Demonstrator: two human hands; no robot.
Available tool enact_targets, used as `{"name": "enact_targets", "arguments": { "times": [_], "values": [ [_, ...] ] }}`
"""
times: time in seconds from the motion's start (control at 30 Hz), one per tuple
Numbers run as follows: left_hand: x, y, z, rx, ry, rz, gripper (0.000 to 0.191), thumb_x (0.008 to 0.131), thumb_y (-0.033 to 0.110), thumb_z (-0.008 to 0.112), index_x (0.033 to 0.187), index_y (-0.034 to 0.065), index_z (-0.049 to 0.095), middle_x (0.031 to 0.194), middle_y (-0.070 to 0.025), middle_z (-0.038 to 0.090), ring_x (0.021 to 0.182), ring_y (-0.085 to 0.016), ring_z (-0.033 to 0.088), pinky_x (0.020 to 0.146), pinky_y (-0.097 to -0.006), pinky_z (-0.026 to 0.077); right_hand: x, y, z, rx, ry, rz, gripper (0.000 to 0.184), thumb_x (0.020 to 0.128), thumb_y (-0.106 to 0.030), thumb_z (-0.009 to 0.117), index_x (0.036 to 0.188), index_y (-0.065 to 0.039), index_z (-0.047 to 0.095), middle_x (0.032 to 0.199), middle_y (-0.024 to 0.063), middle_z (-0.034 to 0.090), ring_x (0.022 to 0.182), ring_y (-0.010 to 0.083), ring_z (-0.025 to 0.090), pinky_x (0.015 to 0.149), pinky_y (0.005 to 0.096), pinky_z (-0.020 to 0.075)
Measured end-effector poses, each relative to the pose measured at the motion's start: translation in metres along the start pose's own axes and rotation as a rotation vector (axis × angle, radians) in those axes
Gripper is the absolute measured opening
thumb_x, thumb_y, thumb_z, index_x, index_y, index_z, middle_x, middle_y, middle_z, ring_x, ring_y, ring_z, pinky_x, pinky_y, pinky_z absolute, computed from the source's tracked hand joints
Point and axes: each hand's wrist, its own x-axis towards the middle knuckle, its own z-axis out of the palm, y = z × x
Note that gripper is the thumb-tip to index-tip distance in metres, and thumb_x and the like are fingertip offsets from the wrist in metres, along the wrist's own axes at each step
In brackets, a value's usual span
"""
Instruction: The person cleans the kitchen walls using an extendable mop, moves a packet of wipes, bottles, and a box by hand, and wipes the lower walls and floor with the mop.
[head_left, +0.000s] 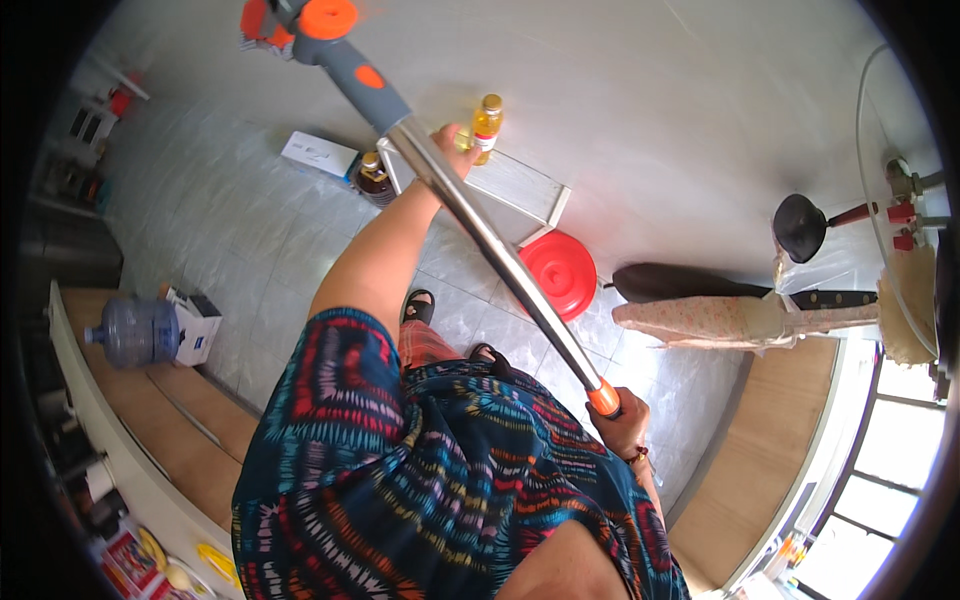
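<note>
My right hand (621, 424) grips the lower end of a long shiny metal pole (480, 225), just below its orange collar (602, 397). The pole slants up to the left, ending in a grey and orange fitting (326, 41) at the top edge. Beyond the pole, my left hand (454, 154) reaches to a gold-capped bottle of yellow liquid (487, 124). The thumb overlaps the bottle's lower side; the pole hides part of the hand, so I cannot tell whether it holds the bottle. This bottle stands upright on a small white rack (525, 180) against the wall.
A red round lid (559, 277) lies beside the rack; a dark bottle (373, 178) and white box (319, 154) stand left. A water jug (142, 332) rests on the left-hand cabinets. Right, a black ladle (801, 227) and a fabric-covered board (697, 322) hang near red-handled valves (902, 214).
</note>
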Motion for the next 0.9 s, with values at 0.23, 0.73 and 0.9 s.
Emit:
{"name": "enact_targets", "arguments": {
  "times": [0.23, 0.73, 0.9],
  "values": [
    [0.069, 0.018, 0.030, 0.586, -0.126, 0.133, 0.047, 0.072, 0.030, 0.053, 0.113, 0.0100, 0.041, 0.110, -0.0152, 0.044, 0.096, -0.030, 0.047, 0.082, -0.0358, 0.041, 0.001, -0.018, 0.015, -0.063, 0.063, -0.054, 0.020, 0.056, -0.010, 0.067, 0.072, -0.005, 0.056, 0.058, 0.0102, 0.055, 0.052, 0.0256, 0.055, 0.049, 0.0302, 0.0437],
    [0.038, 0.000, -0.016, 0.557, -0.222, 0.036, 0.034, 0.067, 0.023, 0.057, 0.096, 0.0070, 0.049, 0.099, -0.0174, 0.045, 0.084, -0.030, 0.054, 0.071, -0.0349, 0.046, 0.009, -0.028, 0.027, -0.072, 0.057, -0.011, 0.022, 0.057, -0.013, 0.070, 0.070, -0.004, 0.055, 0.057, 0.0102, 0.055, 0.052, 0.0243, 0.055, 0.049, 0.0303, 0.0436],
    [-0.052, -0.040, -0.107, 0.302, 0.137, 0.002, 0.023, 0.060, 0.017, 0.062, 0.078, 0.0060, 0.055, 0.082, -0.0131, 0.050, 0.073, -0.028, 0.051, 0.068, -0.0341, 0.043, 0.008, -0.018, 0.032, -0.102, 0.010, -0.067, 0.026, 0.054, -0.013, 0.071, 0.070, -0.003, 0.053, 0.057, 0.0130, 0.053, 0.052, 0.0290, 0.053, 0.050, 0.0336, 0.0417]
  ]
}}
